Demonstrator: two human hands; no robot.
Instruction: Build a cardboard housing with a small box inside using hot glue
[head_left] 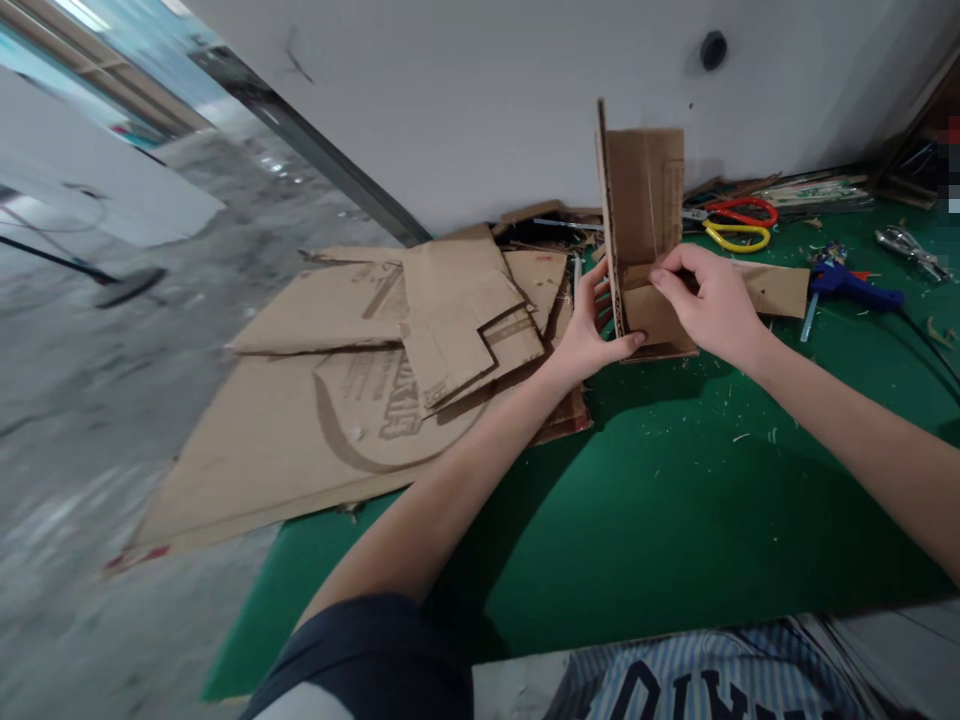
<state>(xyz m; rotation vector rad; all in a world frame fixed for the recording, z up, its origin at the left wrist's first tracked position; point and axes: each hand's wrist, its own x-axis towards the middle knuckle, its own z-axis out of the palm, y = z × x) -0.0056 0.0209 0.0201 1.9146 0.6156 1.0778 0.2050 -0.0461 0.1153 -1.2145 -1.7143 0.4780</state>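
Observation:
A folded cardboard structure (645,190) stands upright on the green table, with tall panels at its left and back and a flat base in front. Around its lower left edge is my left hand (592,325), fingers behind the left panel and thumb on the base. Inside the corner, my right hand (705,295) is closed in a pinch beside a small cardboard edge. Whatever lies between those fingertips is too small to make out. A thin pale strand runs down the back panel above them. A cardboard strip (780,290) lies just right of my right hand.
Flattened cardboard sheets (352,400) overhang the table's left edge. Red-and-yellow scissors (739,225) lie by the wall (510,110). A blue glue gun (859,288) with a cord rests at right, near a clear-wrapped item (911,252). Scraps dot the green tabletop (675,520).

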